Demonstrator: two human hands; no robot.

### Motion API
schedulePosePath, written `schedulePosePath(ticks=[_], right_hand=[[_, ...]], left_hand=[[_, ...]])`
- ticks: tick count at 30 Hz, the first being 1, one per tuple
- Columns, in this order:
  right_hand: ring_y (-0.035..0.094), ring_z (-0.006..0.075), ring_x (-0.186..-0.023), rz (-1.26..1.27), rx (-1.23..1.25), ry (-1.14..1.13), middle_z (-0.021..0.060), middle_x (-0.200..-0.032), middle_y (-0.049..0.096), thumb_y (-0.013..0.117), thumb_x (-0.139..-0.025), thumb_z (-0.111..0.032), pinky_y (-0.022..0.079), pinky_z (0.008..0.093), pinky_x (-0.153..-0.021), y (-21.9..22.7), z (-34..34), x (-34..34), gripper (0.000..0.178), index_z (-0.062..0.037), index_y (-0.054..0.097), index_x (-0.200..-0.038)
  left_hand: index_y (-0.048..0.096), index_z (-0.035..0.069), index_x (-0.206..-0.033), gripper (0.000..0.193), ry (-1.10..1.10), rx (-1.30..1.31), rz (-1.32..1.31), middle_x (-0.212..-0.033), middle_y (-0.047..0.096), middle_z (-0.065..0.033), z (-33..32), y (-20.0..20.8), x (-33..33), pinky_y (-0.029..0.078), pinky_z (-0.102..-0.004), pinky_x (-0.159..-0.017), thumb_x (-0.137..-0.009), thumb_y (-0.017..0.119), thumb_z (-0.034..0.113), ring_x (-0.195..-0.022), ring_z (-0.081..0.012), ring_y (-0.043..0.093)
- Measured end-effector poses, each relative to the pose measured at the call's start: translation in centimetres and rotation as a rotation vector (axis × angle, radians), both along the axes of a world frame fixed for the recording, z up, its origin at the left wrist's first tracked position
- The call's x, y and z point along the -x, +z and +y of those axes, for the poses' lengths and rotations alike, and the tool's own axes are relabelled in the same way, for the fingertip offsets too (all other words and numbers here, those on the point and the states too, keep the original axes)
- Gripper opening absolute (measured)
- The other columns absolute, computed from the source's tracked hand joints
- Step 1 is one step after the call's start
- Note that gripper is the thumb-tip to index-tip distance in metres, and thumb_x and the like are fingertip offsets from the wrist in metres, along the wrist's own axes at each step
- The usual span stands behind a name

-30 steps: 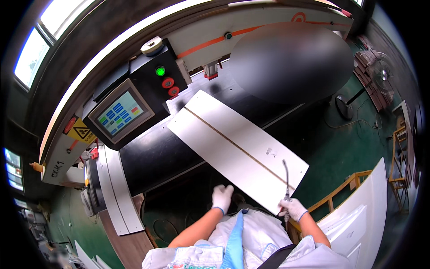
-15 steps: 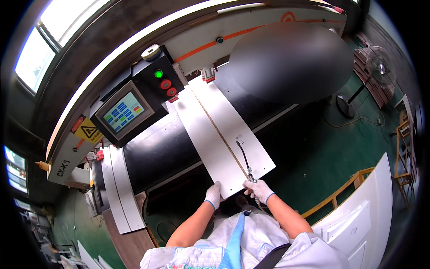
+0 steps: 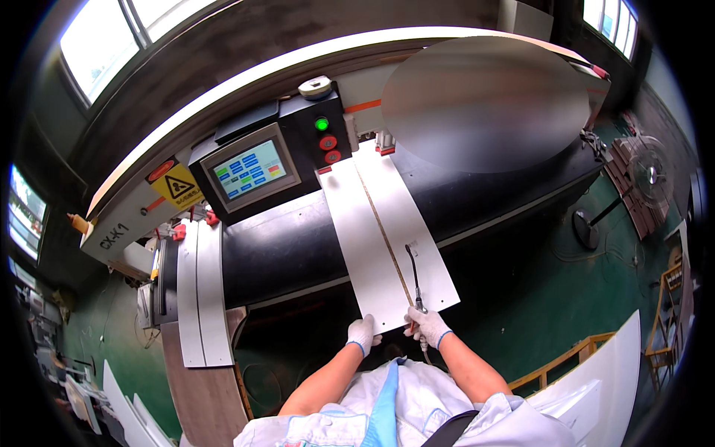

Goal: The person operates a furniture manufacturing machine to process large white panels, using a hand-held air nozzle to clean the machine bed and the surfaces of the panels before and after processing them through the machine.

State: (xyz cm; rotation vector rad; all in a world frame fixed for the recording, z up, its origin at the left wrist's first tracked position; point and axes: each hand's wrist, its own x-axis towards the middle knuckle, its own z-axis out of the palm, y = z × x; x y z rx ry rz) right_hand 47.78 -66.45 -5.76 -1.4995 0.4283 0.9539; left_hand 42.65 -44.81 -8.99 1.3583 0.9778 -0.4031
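A long white panel [image 3: 365, 261] lies across the black machine bed, its near end jutting out toward me. Down its length runs a narrow brown groove [image 3: 384, 233]. Gloved, my left hand [image 3: 362, 332] grips the panel's near left corner, with its fingers partly under the edge. My right hand [image 3: 429, 328], also gloved, is closed around an air blow gun [image 3: 419, 298] at the near end of the panel. The gun's thin black nozzle points away from me over the panel, right of the groove. A hose hangs below that hand.
The machine's control box with a touchscreen [image 3: 251, 170] stands behind the bed, left of the panel. More white boards [image 3: 199, 298] lie at the left on a brown surface. A standing fan [image 3: 586, 228] and a white door-like panel [image 3: 611, 380] are at the right.
My view has turned, so the machine appears shifted to the right and more level. My left hand still holds the corner, and my right hand still holds the blow gun over the panel.
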Motion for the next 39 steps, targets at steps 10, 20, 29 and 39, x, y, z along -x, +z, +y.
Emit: schedulePosePath(ticks=[10, 20, 29, 39], right_hand=[[0.060, 0.0149, -0.064, -0.239, 0.243, 0.467, 0.0066, -0.075, 0.063, 0.061, -0.100, -0.035, 0.050, 0.0344, -0.059, 5.6, 0.2, 2.2, 0.030, -0.0058, 0.062, -0.094], [0.058, 0.0151, -0.071, -0.384, 0.196, 0.753, 0.0074, -0.078, 0.066, 0.067, -0.097, -0.038, 0.048, 0.0369, -0.066, 6.2, 6.8, 1.4, 0.043, 0.0046, 0.068, -0.094], [0.064, 0.0212, -0.083, -0.467, 0.266, 1.313, 0.0131, -0.086, 0.070, 0.067, -0.099, -0.043, 0.051, 0.0398, -0.080, 2.5, 12.3, 2.3, 0.047, 0.0033, 0.069, -0.105], [0.068, 0.0452, -0.110, -0.689, 0.432, 1.455, 0.0284, -0.110, 0.072, 0.054, -0.100, -0.042, 0.052, 0.0486, -0.091, 2.4, 23.1, 5.6, 0.047, -0.0005, 0.066, -0.119]], left_hand=[[0.069, -0.008, -0.104, 0.056, -0.032, -0.241, -0.051, -0.089, 0.073, -0.0214, 7.1, -6.2, 8.6, 0.057, -0.0449, -0.075, -0.101, 0.056, 0.047, -0.084, -0.0333, 0.072], [0.066, -0.008, -0.129, 0.057, 0.379, -0.399, 0.556, -0.135, 0.062, -0.0325, 13.4, -11.1, 37.7, 0.048, -0.0466, -0.109, -0.093, 0.062, 0.037, -0.129, -0.0455, 0.059], [0.071, 0.006, -0.111, 0.032, 0.458, -0.810, 0.064, -0.111, 0.073, -0.0230, 16.6, -5.0, 32.8, 0.053, -0.0481, -0.096, -0.094, 0.062, 0.032, -0.109, -0.0425, 0.068], [0.058, 0.006, -0.140, 0.084, 0.082, -1.324, 0.197, -0.155, 0.042, -0.0220, 39.9, 2.7, 23.7, 0.024, -0.0518, -0.123, -0.076, 0.079, 0.055, -0.146, -0.0416, 0.033]])
